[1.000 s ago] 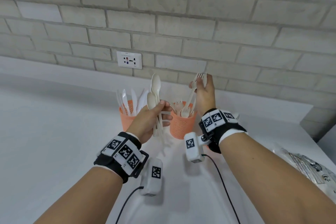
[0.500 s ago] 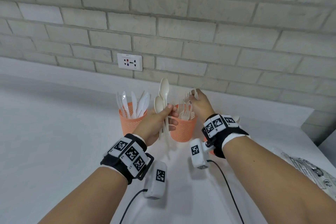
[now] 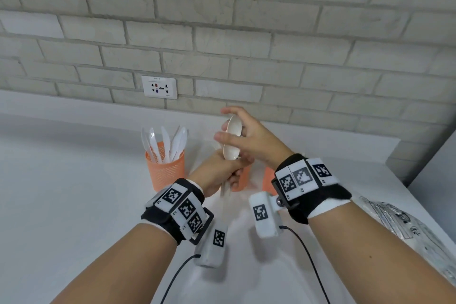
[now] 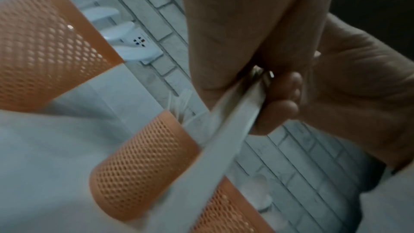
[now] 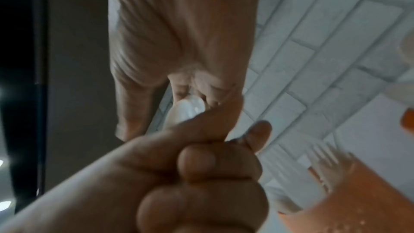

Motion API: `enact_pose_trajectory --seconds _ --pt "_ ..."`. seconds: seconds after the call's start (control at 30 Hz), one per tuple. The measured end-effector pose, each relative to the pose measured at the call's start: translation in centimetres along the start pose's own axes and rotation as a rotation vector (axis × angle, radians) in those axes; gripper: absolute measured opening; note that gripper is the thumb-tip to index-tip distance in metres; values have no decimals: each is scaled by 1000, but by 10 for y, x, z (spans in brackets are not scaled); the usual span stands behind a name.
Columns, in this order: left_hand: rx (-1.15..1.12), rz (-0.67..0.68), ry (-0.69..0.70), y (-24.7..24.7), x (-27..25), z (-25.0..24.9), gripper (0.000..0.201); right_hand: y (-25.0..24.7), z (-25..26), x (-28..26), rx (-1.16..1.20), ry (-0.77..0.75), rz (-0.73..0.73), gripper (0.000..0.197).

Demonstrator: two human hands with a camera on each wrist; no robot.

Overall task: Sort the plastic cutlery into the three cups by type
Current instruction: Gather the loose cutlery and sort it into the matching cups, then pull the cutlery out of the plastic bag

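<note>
While the left hand (image 3: 217, 173) stays fisted round the spoon handles (image 4: 226, 130), I note the right hand (image 3: 249, 138) pinching a spoon bowl (image 3: 232, 140) above that fist, fingers half-curled, presumably to draw one toward the cup (image 3: 267, 180) beneath its wrist.

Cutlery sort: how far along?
Mostly done, it seems. Done: knives stand in the left cup; forks show in the middle cup. In hand: the left hand grips a bunch of spoons, and the right hand is at their bowls. Left: drop them in the third cup, mostly hidden.
</note>
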State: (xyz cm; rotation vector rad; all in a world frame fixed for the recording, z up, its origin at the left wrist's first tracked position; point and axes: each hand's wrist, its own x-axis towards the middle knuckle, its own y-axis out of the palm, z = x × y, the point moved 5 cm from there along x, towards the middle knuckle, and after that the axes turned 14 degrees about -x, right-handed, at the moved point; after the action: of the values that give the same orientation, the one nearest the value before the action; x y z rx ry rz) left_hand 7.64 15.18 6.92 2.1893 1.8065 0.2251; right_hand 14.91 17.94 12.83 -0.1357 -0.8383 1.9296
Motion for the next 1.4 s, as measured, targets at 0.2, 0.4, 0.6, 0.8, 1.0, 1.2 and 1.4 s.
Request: enact_pose_trajectory --seconds 0.2,0.4,0.6,0.8,1.0,1.2,1.4 --pt "3 82 38 40 15 6 18 -31 -14 -31 -354 -57 -46 22" --pt "-69 191 119 75 29 2 48 -83 -34 -51 -313 16 -161 11" --pt "380 -66 244 63 53 26 101 -144 -22 -59 -557 -66 -598 12" --pt "549 -115 156 69 75 66 122 -118 -55 -50 -673 -89 -468 16" --pt "586 -199 214 75 84 72 125 -75 -99 -45 -1035 72 -149 32" --pt "634 -175 228 85 80 70 124 -72 -105 -58 -914 213 24 49" --pt "405 -361 960 125 25 14 39 -149 -94 -116 -530 319 -409 34"
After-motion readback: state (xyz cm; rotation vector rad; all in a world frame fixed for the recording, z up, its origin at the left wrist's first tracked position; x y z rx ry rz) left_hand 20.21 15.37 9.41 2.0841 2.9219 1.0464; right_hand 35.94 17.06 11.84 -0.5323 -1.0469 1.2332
